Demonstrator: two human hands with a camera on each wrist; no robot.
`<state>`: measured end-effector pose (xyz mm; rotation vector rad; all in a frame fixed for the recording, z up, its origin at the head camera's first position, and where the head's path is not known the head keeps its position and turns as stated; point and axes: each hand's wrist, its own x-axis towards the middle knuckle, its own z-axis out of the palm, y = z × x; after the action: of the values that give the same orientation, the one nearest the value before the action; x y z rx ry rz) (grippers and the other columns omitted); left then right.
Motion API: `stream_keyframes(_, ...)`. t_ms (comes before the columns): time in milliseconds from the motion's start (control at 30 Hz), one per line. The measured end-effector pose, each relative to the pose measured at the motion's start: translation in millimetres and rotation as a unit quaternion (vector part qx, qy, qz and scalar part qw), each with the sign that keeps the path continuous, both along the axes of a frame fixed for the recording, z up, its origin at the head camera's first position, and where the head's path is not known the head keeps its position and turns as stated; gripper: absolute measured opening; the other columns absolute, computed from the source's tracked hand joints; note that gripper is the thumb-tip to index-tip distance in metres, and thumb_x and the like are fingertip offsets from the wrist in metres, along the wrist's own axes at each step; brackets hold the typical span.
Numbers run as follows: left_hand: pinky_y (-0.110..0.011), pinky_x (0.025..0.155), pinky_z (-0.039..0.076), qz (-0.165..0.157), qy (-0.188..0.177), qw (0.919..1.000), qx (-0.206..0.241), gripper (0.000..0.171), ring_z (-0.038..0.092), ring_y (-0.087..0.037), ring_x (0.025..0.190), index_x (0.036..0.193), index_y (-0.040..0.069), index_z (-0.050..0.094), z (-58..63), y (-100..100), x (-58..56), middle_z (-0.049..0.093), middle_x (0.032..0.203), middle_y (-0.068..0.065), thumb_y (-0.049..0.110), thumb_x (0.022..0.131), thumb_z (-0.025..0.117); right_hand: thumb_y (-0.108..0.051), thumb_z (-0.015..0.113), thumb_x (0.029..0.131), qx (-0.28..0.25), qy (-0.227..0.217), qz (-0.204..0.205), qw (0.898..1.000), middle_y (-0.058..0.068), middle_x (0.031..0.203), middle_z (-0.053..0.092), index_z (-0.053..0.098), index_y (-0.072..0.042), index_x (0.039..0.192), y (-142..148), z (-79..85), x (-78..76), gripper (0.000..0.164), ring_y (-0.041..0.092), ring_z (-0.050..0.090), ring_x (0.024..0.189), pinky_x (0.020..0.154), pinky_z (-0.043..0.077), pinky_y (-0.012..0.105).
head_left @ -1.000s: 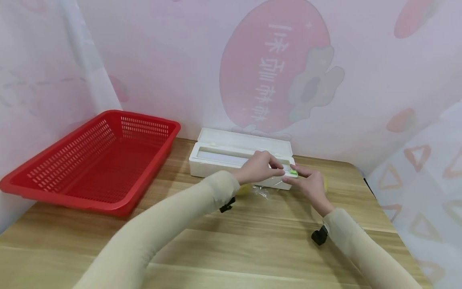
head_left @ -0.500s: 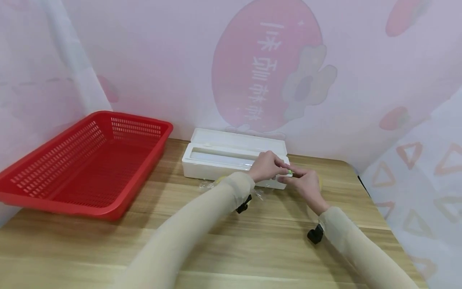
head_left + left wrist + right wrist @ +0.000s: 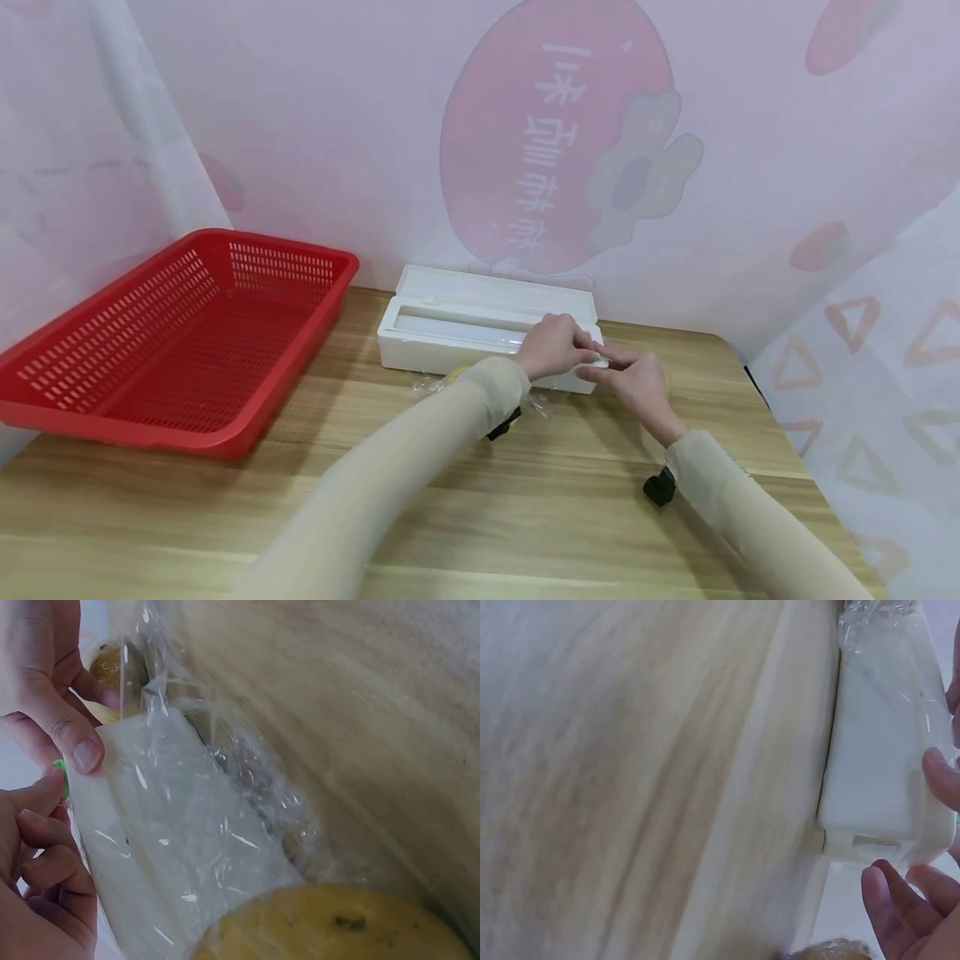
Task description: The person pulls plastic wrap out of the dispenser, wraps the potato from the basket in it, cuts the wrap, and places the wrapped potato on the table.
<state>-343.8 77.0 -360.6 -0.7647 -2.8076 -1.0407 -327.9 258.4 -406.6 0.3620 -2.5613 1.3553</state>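
Observation:
A long white cling film box (image 3: 431,350) stands with its lid (image 3: 495,292) raised at the back of the table. At its right end, my left hand (image 3: 557,346) pinches the small green slide cutter (image 3: 62,778). My right hand (image 3: 636,385) grips that same end, thumb on the front and fingers at the top and side. Clear film (image 3: 247,772) hangs over the box front and bunches on the table. Close to the left wrist camera lies a yellow round fruit (image 3: 330,922) with a dark spot. Another yellow fruit (image 3: 106,666) sits beyond the right end, partly hidden.
A red slotted plastic basket (image 3: 217,358) stands on the left of the wooden table (image 3: 510,517). Behind the box hangs a pink and white printed curtain (image 3: 337,133). The table's right edge runs beyond the right arm.
My left hand has slid right along the box to meet the right hand, covering the green slide cutter in the head view. My right hand keeps its place on the box end.

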Motion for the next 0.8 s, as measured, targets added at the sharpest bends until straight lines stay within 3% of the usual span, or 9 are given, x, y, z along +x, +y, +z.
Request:
stream_keyframes(67,-0.021,0.051,0.037,-0.007,0.004,0.9999,-0.012,0.011,0.048,-0.007,0.059,0.095,0.018,0.081,0.8,-2.1,0.3,0.071,0.085,0.013,0.025,0.091,0.073,-0.047,0.087,0.070,0.007,-0.006,0.000,1.000,0.003,0.130,0.060,0.073,-0.016,0.115,-0.3,1.8,0.9,0.056,0.012,0.055,0.070,0.045,0.031,0.024)
stream_keyframes(133,-0.021,0.051,0.036,-0.015,0.008,0.9997,-0.020,0.011,0.047,-0.007,0.057,0.093,0.017,0.081,1.1,-4.5,-0.2,0.069,0.079,0.014,0.024,0.092,0.073,-0.046,0.087,0.071,0.018,-0.007,0.000,1.000,0.005,0.131,0.059,0.073,-0.014,0.115,-1.3,3.1,1.5,0.056,0.010,0.042,0.054,0.041,0.026,0.025)
stream_keyframes(300,-0.021,0.056,0.041,-0.026,0.017,0.9989,-0.035,0.011,0.052,-0.008,0.060,0.090,0.015,0.081,5.9,-14.7,-1.5,0.070,0.078,0.012,0.023,0.091,0.073,-0.040,0.087,0.073,0.051,0.015,0.008,0.999,0.009,0.130,0.059,0.071,-0.012,0.116,-4.9,8.0,1.8,0.054,0.009,0.022,0.045,0.037,0.025,0.024)
stream_keyframes(400,-0.021,0.063,0.044,-0.029,0.022,0.9986,-0.037,0.011,0.056,-0.007,0.068,0.090,0.015,0.081,8.1,-21.0,-2.7,0.071,0.081,0.010,0.022,0.091,0.074,-0.037,0.087,0.074,0.058,0.024,0.013,0.998,0.011,0.129,0.058,0.070,-0.010,0.117,-5.5,10.1,1.1,0.054,0.012,0.036,0.047,0.038,0.026,0.024)
stream_keyframes(467,-0.021,0.067,0.046,-0.031,0.024,0.9985,-0.038,0.010,0.059,-0.007,0.073,0.091,0.014,0.081,8.9,-24.2,-3.0,0.071,0.082,0.009,0.022,0.091,0.074,-0.037,0.087,0.074,0.061,0.026,0.013,0.998,0.012,0.129,0.058,0.070,-0.009,0.117,-5.1,10.7,0.5,0.054,0.019,0.052,0.056,0.041,0.027,0.025)
stream_keyframes(600,-0.023,0.071,0.048,-0.030,0.011,0.9990,-0.032,0.011,0.061,-0.007,0.079,0.092,0.014,0.081,7.3,-27.8,-3.2,0.072,0.086,0.008,0.022,0.091,0.073,-0.037,0.087,0.074,0.073,0.025,0.014,0.997,0.014,0.131,0.057,0.070,-0.008,0.118,-3.6,11.6,-0.5,0.055,0.024,0.050,0.055,0.041,0.028,0.026)
stream_keyframes(700,-0.023,0.071,0.049,-0.024,-0.001,0.9995,-0.022,0.011,0.062,-0.006,0.081,0.092,0.016,0.081,4.5,-28.6,-3.1,0.073,0.088,0.008,0.024,0.091,0.073,-0.037,0.087,0.074,0.088,0.025,0.024,0.996,0.015,0.134,0.056,0.070,-0.007,0.119,-1.9,13.6,-1.2,0.057,0.026,0.056,0.062,0.044,0.037,0.027)
stream_keyframes(767,-0.023,0.071,0.049,-0.021,-0.006,0.9997,-0.015,0.011,0.062,-0.005,0.081,0.092,0.016,0.081,2.7,-28.6,-3.3,0.073,0.088,0.009,0.024,0.091,0.074,-0.036,0.087,0.075,0.090,0.019,0.043,0.995,0.015,0.139,0.053,0.069,-0.007,0.121,0.0,15.6,-1.6,0.057,0.031,0.064,0.087,0.060,0.051,0.032)
stream_keyframes(800,-0.023,0.070,0.049,-0.019,-0.008,0.9997,-0.011,0.011,0.062,-0.005,0.081,0.092,0.016,0.081,2.0,-28.7,-3.4,0.073,0.088,0.009,0.024,0.091,0.074,-0.036,0.086,0.075,0.086,0.011,0.052,0.995,0.014,0.141,0.051,0.069,-0.008,0.122,0.8,16.6,-1.7,0.057,0.034,0.061,0.105,0.072,0.054,0.038)
